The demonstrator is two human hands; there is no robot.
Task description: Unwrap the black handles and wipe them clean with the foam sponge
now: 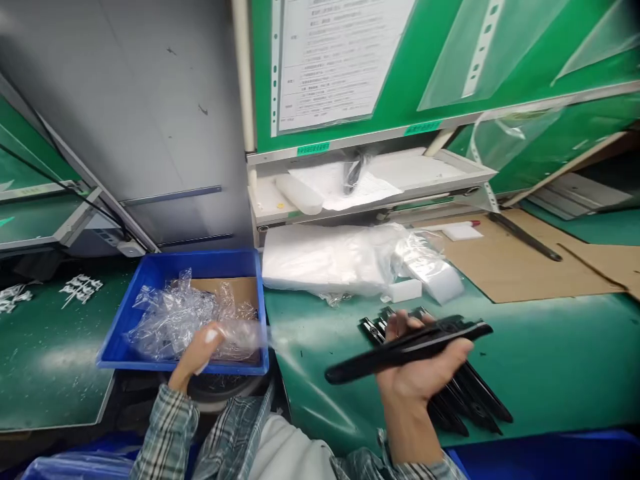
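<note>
My right hand [413,383] is closed around a long, glossy black plastic part [370,360], lifted above the green bench. Beneath that hand, several similar black strips [475,400] lie side by side on the bench. My left hand [200,350] pinches a clear plastic bag [245,333], smeared by motion, over the front of a blue bin [265,313]. Crumpled clear plastic bags [167,320] fill much of that bin, with brown cardboard showing behind them.
Behind the black strips lie a white foam bag stack [325,260] and a roll of clear film [440,273]. A cardboard sheet [530,273] carries another black strip [525,237]. Above stands a white shelf [425,170]. White plastic pieces [83,290] sit on the left bench.
</note>
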